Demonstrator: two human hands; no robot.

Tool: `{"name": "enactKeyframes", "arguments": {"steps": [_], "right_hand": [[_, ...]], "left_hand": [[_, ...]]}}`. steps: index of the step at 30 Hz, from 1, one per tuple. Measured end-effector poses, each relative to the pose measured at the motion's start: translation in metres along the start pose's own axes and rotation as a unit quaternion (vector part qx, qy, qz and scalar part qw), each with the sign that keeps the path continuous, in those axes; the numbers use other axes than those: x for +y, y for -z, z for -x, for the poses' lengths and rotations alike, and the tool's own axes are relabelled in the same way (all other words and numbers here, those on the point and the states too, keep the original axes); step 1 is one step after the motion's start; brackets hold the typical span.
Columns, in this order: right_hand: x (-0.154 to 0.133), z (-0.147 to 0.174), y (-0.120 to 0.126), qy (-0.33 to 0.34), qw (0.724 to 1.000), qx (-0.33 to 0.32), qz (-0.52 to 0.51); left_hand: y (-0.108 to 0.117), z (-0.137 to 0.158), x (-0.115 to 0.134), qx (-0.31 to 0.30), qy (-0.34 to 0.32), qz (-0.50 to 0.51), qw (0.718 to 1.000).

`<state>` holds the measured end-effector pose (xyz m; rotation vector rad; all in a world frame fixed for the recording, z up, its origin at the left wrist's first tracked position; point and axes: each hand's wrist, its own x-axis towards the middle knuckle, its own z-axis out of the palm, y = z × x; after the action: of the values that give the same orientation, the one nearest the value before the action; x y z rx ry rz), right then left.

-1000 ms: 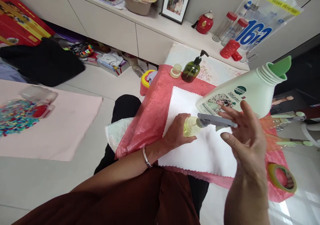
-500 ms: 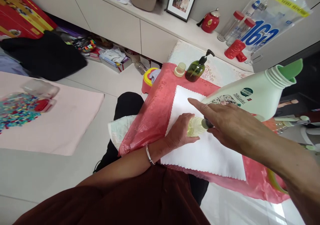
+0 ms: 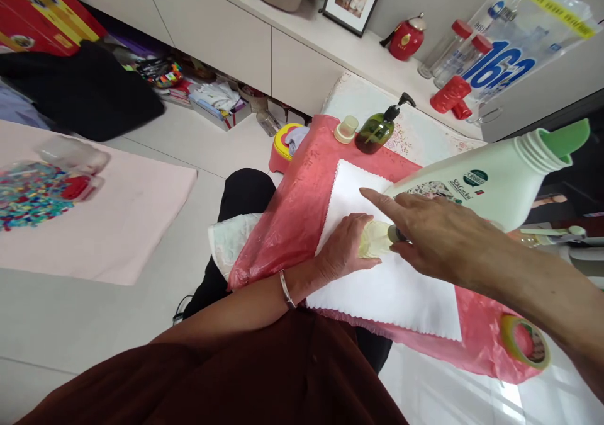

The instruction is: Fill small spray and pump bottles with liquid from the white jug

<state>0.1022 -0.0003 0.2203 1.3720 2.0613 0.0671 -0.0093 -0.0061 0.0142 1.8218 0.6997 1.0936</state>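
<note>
My left hand [image 3: 346,242] is wrapped round a small clear bottle [image 3: 375,239] of pale yellow liquid above a white scallop-edged cloth [image 3: 391,296]. At the bottle's neck, my right hand [image 3: 425,233] grips its dark grey cap [image 3: 394,234] with thumb and bent fingers, the index finger stretched out. Just beyond the right hand stands a large pale green jug [image 3: 500,179] with an uncapped spout. A green pump bottle [image 3: 376,132] and a translucent cap [image 3: 346,129] sit at the far edge of the red plastic cover [image 3: 287,211].
A roll of tape [image 3: 526,342] lies at the near right corner. To the left, a pink sheet [image 3: 141,217] bears many small coloured pieces [image 3: 38,192]. Behind are a low cabinet [image 3: 221,34], glass jars [image 3: 446,47], a red pot [image 3: 406,38] and a yellow-and-red stool [image 3: 282,148].
The view has shifted slightly, bringing the tape roll more fully into sight. Both hands keep their hold on the bottle and its cap; little else differs.
</note>
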Motion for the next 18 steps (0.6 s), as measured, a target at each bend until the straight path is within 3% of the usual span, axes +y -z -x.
{"name": "enactKeyframes", "arguments": {"steps": [4,8,11,18], "right_hand": [[-0.008,-0.003,0.010,0.005,0.998,-0.063,0.025],[-0.006,-0.005,0.016,-0.039,0.993,-0.109,-0.007],[-0.001,-0.004,0.012,-0.062,0.993,-0.092,-0.050],[-0.005,-0.002,0.013,-0.004,0.998,-0.051,-0.033]], "left_hand": [[0.000,0.000,0.000,0.001,0.004,0.015,1.000],[0.000,0.001,-0.001,-0.001,0.004,0.007,1.000],[0.001,0.001,0.000,0.001,-0.003,-0.001,1.000],[-0.001,0.001,-0.001,-0.005,0.006,0.006,1.000]]}}
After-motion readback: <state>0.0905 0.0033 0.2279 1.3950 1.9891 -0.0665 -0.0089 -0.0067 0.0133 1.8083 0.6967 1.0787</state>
